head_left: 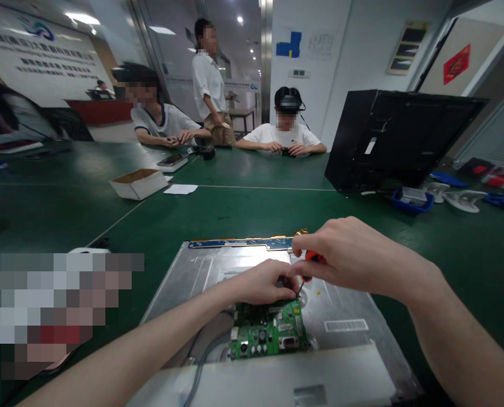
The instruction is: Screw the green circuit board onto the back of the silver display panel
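A green circuit board (pixel 268 330) lies on the back of a silver metal panel (pixel 340 308). My right hand (pixel 340 254) grips a red and black screwdriver (pixel 312 258), its shaft pointing down at the board's upper right corner. Beside the tip, my left hand (pixel 272 282) has its fingers bent together at the board's top edge; whatever is between them is hidden. A blue circuit strip (pixel 235 243) runs along the panel's far edge. Across the near part of the panel lies a white cover (pixel 268 376), with a grey cable (pixel 199 367) at its left.
On the green table (pixel 235 209) stand a white box (pixel 139 185) at the left and a black monitor housing (pixel 396 141) at the right, near a blue tray (pixel 413 200). Two people sit across the table; another person stands behind. A blurred-out item lies at the lower left.
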Demonstrator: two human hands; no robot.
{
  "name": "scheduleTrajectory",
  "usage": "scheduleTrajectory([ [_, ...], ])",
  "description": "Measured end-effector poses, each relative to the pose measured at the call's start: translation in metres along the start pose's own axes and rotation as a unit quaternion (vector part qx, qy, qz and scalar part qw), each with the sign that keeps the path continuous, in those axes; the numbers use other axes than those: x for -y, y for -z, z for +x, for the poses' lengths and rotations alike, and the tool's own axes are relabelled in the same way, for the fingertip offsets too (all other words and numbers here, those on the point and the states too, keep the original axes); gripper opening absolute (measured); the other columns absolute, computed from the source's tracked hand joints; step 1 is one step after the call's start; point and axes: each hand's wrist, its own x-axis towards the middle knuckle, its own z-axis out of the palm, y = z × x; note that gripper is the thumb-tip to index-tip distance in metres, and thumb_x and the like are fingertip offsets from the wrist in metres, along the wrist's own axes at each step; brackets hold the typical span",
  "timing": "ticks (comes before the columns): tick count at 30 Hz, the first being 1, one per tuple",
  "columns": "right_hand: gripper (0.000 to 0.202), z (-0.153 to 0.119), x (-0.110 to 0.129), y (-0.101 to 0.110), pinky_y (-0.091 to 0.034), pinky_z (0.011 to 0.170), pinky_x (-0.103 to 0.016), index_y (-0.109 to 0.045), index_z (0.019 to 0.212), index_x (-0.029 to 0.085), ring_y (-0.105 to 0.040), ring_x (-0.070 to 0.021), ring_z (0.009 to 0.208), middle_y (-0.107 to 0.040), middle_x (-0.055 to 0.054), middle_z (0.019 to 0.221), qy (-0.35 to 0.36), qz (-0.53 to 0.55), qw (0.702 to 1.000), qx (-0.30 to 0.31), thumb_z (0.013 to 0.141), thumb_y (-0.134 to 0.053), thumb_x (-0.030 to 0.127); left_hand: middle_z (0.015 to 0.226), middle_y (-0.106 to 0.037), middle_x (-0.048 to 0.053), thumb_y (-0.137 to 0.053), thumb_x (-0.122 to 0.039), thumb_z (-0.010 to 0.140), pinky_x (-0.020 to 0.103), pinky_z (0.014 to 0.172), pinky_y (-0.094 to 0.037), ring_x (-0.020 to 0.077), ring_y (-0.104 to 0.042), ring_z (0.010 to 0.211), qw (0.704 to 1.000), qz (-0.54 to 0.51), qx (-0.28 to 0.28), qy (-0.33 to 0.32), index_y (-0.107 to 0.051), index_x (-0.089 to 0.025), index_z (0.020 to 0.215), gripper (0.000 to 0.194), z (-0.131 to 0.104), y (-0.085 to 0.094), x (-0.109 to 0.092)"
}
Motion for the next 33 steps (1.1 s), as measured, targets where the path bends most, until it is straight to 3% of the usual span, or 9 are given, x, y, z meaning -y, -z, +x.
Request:
scheduleTrajectory([
  [3, 0.021, -0.0005, -0.0001, -0.0006, -0.021, 0.051, -0.027, -0.061, 0.08, 0.024, -0.053, -0.0154, 0.055, -0.063, 0.001, 0.063, -0.003, -0.011, 1.0, -0.003, 0.094, -0.052, 0.036, 0.076, -0.066, -0.001, -0.066, -0.006, 0.079, 0.021, 0.065, -0.045, 0.0139, -0.061, 0.071, 1.0, 0.002, 0.0, -0.002, -0.068, -0.014, 0.08, 0.009, 0.0002, -0.0012, 0.0016],
  [6, 0.009, -0.0033, -0.0008, 0.0018, -0.022, 0.052, -0.026, -0.06, 0.094, 0.024, -0.055, -0.0152, 0.058, -0.066, 0.001, 0.07, 0.0, 0.007, 1.0, -0.003, 0.091, -0.054, 0.029, 0.075, -0.067, -0.001, -0.065, -0.007, 0.079, 0.022, 0.066, -0.045, 0.0144, -0.061, 0.071, 1.0, 0.008, -0.006, 0.002, -0.069, -0.015, 0.079, 0.008, 0.0, -0.0025, 0.0023],
  [10, 0.015, -0.0054, -0.0013, 0.0039, -0.023, 0.052, -0.026, -0.057, 0.101, 0.023, -0.056, -0.015, 0.061, -0.067, 0.0, 0.077, 0.028, 0.034, 0.999, -0.004, 0.086, -0.056, 0.023, 0.077, -0.068, 0.0, -0.066, -0.008, 0.08, 0.023, 0.067, -0.045, 0.0152, -0.062, 0.072, 1.0, 0.009, -0.011, 0.004, -0.069, -0.014, 0.082, 0.008, -0.0002, -0.0021, 0.0013],
  [13, 0.008, -0.0032, -0.0014, 0.0015, -0.022, 0.052, -0.027, -0.06, 0.093, 0.024, -0.056, -0.0158, 0.06, -0.066, 0.001, 0.07, 0.019, 0.019, 1.0, -0.006, 0.091, -0.056, 0.03, 0.076, -0.067, 0.0, -0.066, -0.007, 0.08, 0.022, 0.065, -0.045, 0.0148, -0.061, 0.071, 1.0, 0.002, -0.001, 0.008, -0.069, -0.014, 0.082, 0.008, 0.0, -0.0011, 0.0001],
  [17, 0.025, 0.0, -0.0013, -0.0014, -0.02, 0.052, -0.027, -0.06, 0.078, 0.023, -0.053, -0.0158, 0.055, -0.062, 0.0, 0.062, 0.005, -0.006, 1.0, -0.016, 0.095, -0.05, 0.038, 0.075, -0.066, -0.001, -0.066, -0.006, 0.079, 0.021, 0.065, -0.044, 0.0139, -0.06, 0.07, 1.0, -0.003, -0.002, 0.006, -0.068, -0.014, 0.08, 0.008, 0.0002, -0.0008, -0.0011],
  [21, 0.01, -0.001, -0.0002, 0.0013, -0.022, 0.053, -0.027, -0.06, 0.09, 0.023, -0.055, -0.0156, 0.058, -0.066, 0.0, 0.07, 0.009, 0.016, 1.0, -0.011, 0.09, -0.052, 0.028, 0.074, -0.066, -0.001, -0.065, -0.006, 0.079, 0.022, 0.066, -0.044, 0.0144, -0.06, 0.07, 1.0, 0.007, -0.001, 0.006, -0.069, -0.014, 0.079, 0.009, -0.0003, -0.0016, -0.0004],
  [25, 0.017, -0.0036, 0.001, 0.0038, -0.025, 0.054, -0.026, -0.06, 0.1, 0.023, -0.06, -0.016, 0.066, -0.07, -0.001, 0.081, 0.031, 0.055, 0.998, 0.003, 0.084, -0.057, 0.021, 0.078, -0.068, 0.001, -0.066, -0.007, 0.08, 0.023, 0.068, -0.046, 0.016, -0.062, 0.074, 1.0, 0.012, -0.006, 0.003, -0.07, -0.014, 0.084, 0.009, 0.0, -0.0021, 0.003],
  [28, 0.006, -0.003, -0.0001, 0.0023, -0.024, 0.053, -0.027, -0.062, 0.091, 0.024, -0.06, -0.0162, 0.065, -0.069, 0.0, 0.074, 0.024, 0.038, 0.999, 0.003, 0.087, -0.058, 0.027, 0.079, -0.069, 0.001, -0.065, -0.008, 0.081, 0.023, 0.068, -0.046, 0.0162, -0.063, 0.074, 1.0, 0.009, 0.004, -0.003, -0.07, -0.014, 0.085, 0.009, 0.0007, -0.0021, 0.0052],
  [33, 0.019, 0.0003, -0.0036, -0.0012, -0.021, 0.052, -0.027, -0.064, 0.087, 0.024, -0.056, -0.0156, 0.058, -0.065, 0.0, 0.064, 0.005, 0.007, 1.0, -0.012, 0.094, -0.052, 0.036, 0.08, -0.068, 0.001, -0.066, -0.008, 0.08, 0.022, 0.069, -0.047, 0.0151, -0.063, 0.074, 1.0, -0.005, 0.001, -0.001, -0.068, -0.014, 0.084, 0.008, 0.0005, -0.0026, 0.0048],
])
